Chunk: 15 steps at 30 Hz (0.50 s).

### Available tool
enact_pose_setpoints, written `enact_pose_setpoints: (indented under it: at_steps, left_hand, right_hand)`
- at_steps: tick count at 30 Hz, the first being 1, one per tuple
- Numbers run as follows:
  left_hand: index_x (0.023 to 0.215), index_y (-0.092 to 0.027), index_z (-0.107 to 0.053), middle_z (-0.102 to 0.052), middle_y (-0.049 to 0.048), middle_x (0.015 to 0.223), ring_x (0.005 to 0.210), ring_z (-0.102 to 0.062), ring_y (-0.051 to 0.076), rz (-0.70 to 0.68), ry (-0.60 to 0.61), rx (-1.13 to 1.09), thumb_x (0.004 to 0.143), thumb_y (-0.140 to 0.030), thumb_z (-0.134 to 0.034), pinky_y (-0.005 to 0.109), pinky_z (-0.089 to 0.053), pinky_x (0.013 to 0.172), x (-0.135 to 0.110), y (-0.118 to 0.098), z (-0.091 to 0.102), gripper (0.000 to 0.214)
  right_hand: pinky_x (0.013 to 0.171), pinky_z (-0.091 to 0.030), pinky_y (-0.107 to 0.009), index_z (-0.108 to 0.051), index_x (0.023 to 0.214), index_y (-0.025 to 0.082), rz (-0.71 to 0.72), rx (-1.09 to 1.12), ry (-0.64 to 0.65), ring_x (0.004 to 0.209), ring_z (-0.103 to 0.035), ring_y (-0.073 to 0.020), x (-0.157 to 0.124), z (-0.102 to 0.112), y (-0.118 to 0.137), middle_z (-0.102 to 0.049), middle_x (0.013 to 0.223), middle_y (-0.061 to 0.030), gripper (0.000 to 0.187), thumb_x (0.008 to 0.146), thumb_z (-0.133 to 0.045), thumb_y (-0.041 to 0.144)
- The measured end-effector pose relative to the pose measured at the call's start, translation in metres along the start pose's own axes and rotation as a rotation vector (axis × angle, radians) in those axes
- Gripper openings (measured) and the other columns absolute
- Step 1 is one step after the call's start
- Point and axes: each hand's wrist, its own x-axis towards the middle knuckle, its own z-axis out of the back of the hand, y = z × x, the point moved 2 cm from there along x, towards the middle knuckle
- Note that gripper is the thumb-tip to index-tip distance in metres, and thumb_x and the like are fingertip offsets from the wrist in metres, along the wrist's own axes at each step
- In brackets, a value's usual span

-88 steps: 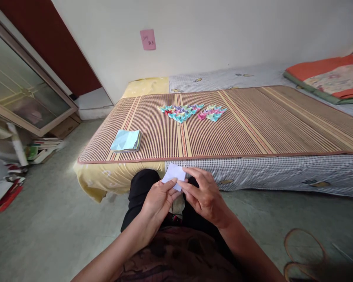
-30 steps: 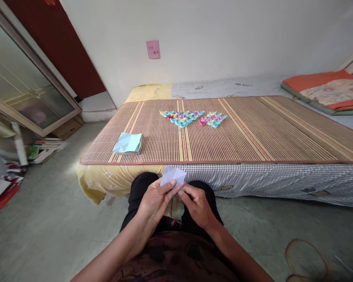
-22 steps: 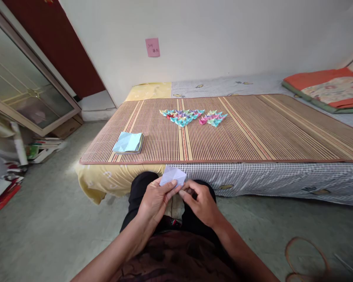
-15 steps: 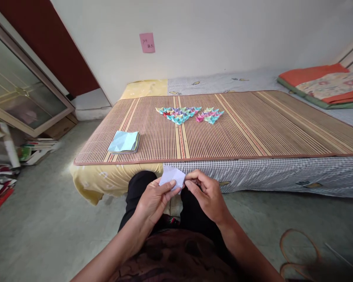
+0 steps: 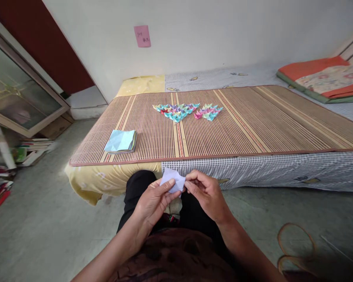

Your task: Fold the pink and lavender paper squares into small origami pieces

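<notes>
Holding a small lilac paper [image 5: 170, 174] in the head view, the left hand [image 5: 153, 199] pinches it with the thumb on top and fingers beneath. The right hand [image 5: 208, 194] nips its right corner between thumb and forefinger, the other fingers curled in. The paper is partly folded, tilted, and held above the lap, just in front of the near edge of the bed [image 5: 253, 172]. Black trousers [image 5: 137, 190] show below the hands.

On the bed lies a striped mat [image 5: 238, 137]. Near its front left sits a stack [image 5: 120, 141] of squares, light blue on top. Farther back, folded multicoloured paper shapes stand in a larger group [image 5: 176, 112] and, just right of it, a smaller group [image 5: 209, 112]. A pink note [image 5: 142, 36] hangs on the wall [image 5: 223, 35]; a folded orange quilt [image 5: 326, 80] lies at far right.
</notes>
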Motion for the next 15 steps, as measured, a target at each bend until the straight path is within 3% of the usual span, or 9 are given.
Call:
enact_pose_setpoints:
  at_steps: [15]
  left_hand:
    - [0.087,-0.005,-0.079,-0.081,0.0091,0.079,0.065,-0.077,0.016,0.039,0.007,-0.052,0.083,0.002,-0.076,0.024,-0.069,0.064,0.0049,0.002,0.0026,0.008]
  right_hand:
    - [0.065,-0.05,-0.027,-0.067,0.09,0.022,-0.008,-0.007,0.007,0.068,-0.06,-0.0145,-0.0001,0.0011,-0.0012,-0.063,0.076,0.0016,0.012,0.099,-0.064,0.029]
